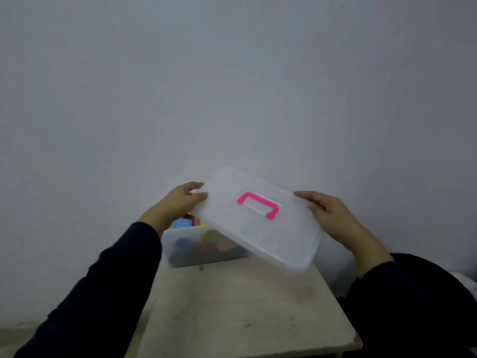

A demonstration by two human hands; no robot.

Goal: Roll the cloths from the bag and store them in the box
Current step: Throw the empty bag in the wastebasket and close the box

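We note the left hand [180,200] gripping one short end of a translucent lid [258,220], thumb laid on the upper face and fingers curled round the edge beneath. The right hand [333,215] holds the opposite short end, thumb along the top near the corner and the remaining fingers wrapped under the rim. Both forearms are covered by dark sleeves [108,288]. The lid is carried clear of the tabletop, tilted so that its near right corner hangs lowest, and it bears a bright pink handle [258,204] lying flat in a recessed panel at its centre. Below and behind the lid's left half stands the box [204,250], a translucent plastic container set at the far edge of the tabletop [242,313] against the wall [232,86]. The lid overlaps the box's right portion in our view, and the two appear apart rather than touching. Inside the box we observe the cloths [206,241], showing as blue, red, green and pink masses both above the rim and through the front wall; the dim, soft picture suggests rolled forms, though we cannot confirm it. The tabletop is pale and scuffed, with small dark marks across its surface.
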